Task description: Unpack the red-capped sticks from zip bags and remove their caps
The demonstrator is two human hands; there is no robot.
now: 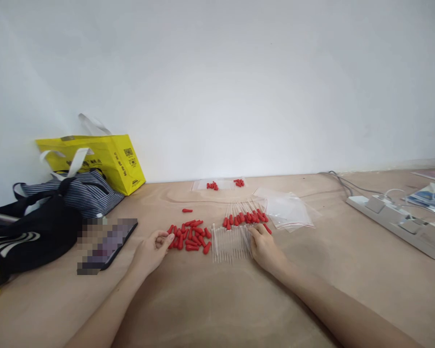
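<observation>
My left hand (152,251) rests on the wooden table (217,299), fingers curled, its fingertips touching the near left edge of a loose pile of red rubber caps (190,236). My right hand (264,246) lies to the right of a row of clear thin tubes (230,241), its fingers bent onto the tubes' right end. Behind that row lie several tubes fitted with red caps (244,217). A single red cap (187,210) lies apart, farther back. What the curled left fingers hold is hidden.
Clear plastic bags (288,209) lie right of the capped tubes. A flat bag with a few red caps (223,184) sits by the wall. A yellow bag (105,157), striped bag (83,191), black bag (36,234) and phone (107,244) are left; a power strip (398,222) right.
</observation>
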